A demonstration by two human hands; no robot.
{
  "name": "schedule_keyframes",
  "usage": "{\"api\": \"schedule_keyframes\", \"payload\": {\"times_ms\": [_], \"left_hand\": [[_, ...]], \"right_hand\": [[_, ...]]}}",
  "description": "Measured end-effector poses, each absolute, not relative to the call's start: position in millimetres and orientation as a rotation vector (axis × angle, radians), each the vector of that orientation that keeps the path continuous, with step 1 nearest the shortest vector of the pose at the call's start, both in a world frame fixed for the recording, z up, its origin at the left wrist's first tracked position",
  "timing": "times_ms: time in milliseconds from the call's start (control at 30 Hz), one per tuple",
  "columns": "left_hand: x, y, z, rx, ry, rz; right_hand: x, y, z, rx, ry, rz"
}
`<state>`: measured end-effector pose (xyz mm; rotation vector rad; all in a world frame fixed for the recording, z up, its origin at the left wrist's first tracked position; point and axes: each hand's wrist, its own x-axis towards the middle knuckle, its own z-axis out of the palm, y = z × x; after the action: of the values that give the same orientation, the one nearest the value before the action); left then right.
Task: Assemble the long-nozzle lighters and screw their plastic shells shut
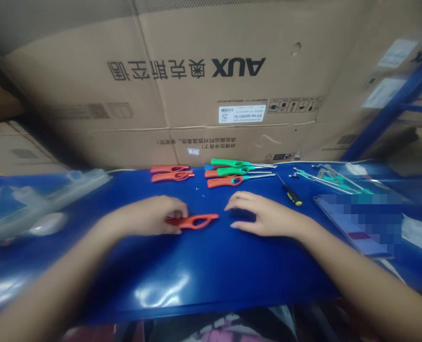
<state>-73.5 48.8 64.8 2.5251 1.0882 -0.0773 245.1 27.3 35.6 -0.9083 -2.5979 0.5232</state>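
My left hand is closed around the grip end of an orange lighter body, whose open trigger loop points right, just above the blue table. Across a small gap, my right hand is open with thumb and fingers apart, holding nothing. Behind my hands lie two more orange lighter bodies without metal tubes. Right of them is a pile of long-nosed lighters in green and orange, their metal tubes pointing right. A screwdriver with a black and yellow handle lies beyond my right hand.
Cardboard stands as a wall along the back of the blue table. At the right are a phone-like device, partly pixelated, and several thin rods with green parts. A pale power strip lies left.
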Motion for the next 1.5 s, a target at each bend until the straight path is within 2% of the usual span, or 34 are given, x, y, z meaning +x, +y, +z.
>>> {"api": "schedule_keyframes", "payload": {"times_ms": [233, 467, 667, 767, 933, 1067, 1300, 1500], "left_hand": [[-19.5, 34.8, 9.6, 2.705, 0.675, 0.450], [-27.6, 45.0, -4.5, 2.504, 0.707, 0.690], [-26.8, 45.6, -9.4, 2.502, 0.865, 0.750], [-27.3, 47.5, -13.9, 2.447, 0.938, 0.801], [-26.7, 51.8, -16.8, 2.386, 0.969, 0.896], [-26.4, 54.3, -15.5, 2.360, 0.939, 0.914], [-27.6, 54.5, -15.2, 2.420, 0.816, 0.836], [-25.5, 44.1, -1.7, 2.519, 0.686, 0.828]], "right_hand": [[234.7, 23.5, 29.8, -0.894, -2.747, 0.626], [242.7, 31.2, 32.6, -0.960, -2.729, 0.534], [249.5, 41.9, 25.8, -1.009, -2.437, 0.261], [254.9, 45.7, 28.1, -1.000, -2.382, 0.237], [257.1, 39.2, 40.7, -1.138, -2.336, 0.661], [251.2, 33.8, 39.6, -1.080, -2.467, 0.933], [242.9, 34.6, 25.3, -1.005, -2.609, 0.635], [246.5, 35.1, 27.6, -1.021, -2.639, 0.598]]}}
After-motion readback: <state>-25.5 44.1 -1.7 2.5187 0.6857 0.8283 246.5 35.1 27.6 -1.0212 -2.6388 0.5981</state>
